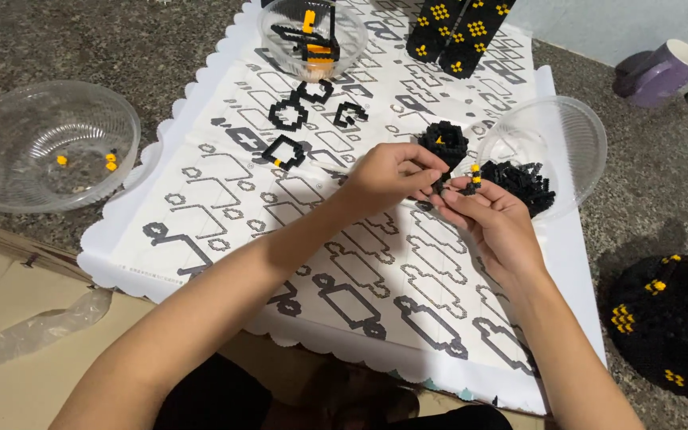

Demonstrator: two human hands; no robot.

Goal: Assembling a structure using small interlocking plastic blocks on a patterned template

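Speckled grey stone counter [81,40], white printed pattern sheet [224,215]. Left hand [388,177] pinching black brick cluster [444,143]; right hand [494,215] pinching small black-and-yellow brick piece [473,177]. Risk: misaligned press, bricks popping loose.

The left hand [388,175] covers part of the black piece [443,143], so the fingertips' hold there is hidden. The small black-and-yellow bit [474,177] in the right hand [491,219] is too small to make out. The black panels [459,32] run off the top edge, and the mug [666,72] is partly hidden.
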